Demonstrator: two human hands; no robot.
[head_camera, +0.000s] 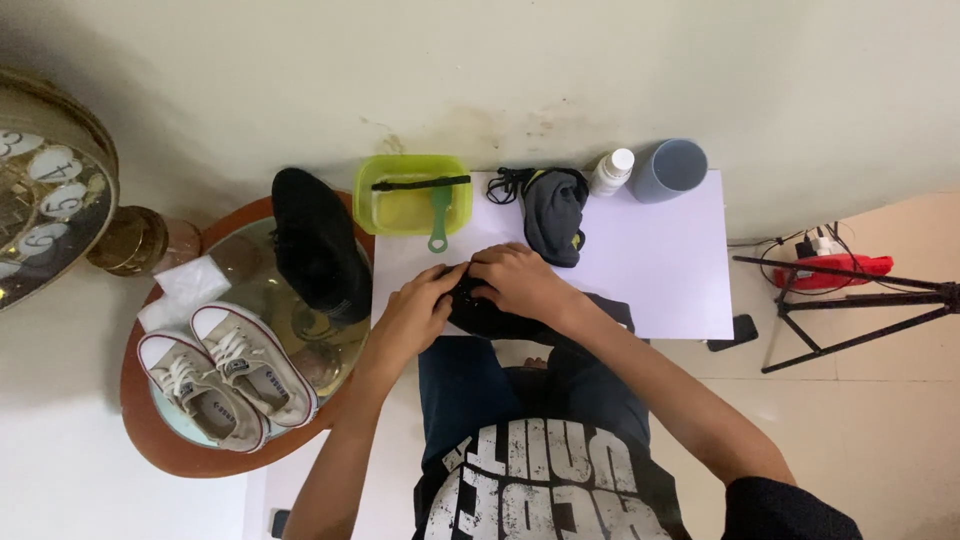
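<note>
Both my hands rest on a black shoe (487, 318) lying at the near edge of a white sheet (660, 270). My left hand (418, 305) grips the shoe's left end, fingers curled over it. My right hand (520, 280) covers its top, so most of the shoe is hidden. Just beyond my hands lie a grey and black insole or cloth (555, 212) and a loose black lace (507, 183).
A green tub (414, 195) with a green brush (440, 215) stands at the back, beside a white bottle (611, 171) and a grey cup (668, 169). A round glass table (180, 450) at left holds another black shoe (315, 245) and beige sneakers (225, 370). A tripod (850, 300) stands right.
</note>
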